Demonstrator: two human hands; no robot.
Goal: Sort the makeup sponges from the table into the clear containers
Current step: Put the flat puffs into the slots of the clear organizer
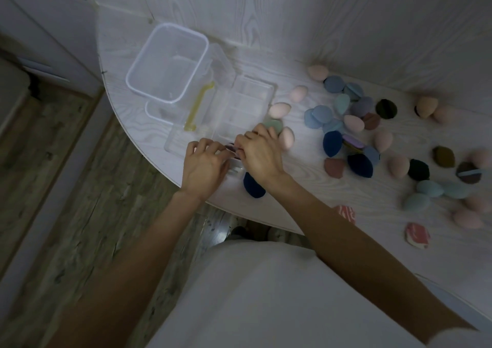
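- Resting at the near edge of the white worktop (306,193), your left hand (203,165) and right hand (262,153) are close together, fingers curled.
- They crowd a small dark sponge (230,148) at the clear divided box (239,108); I cannot tell which hand grips it.
- A big clear tub (167,63) sits behind.
- Many sponges (354,124) lie loose on the right.
- A navy sponge (253,185) sits under your right wrist.

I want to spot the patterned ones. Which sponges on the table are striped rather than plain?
The two red-and-white striped sponges at the near table edge, right of the right forearm; all others look plain.
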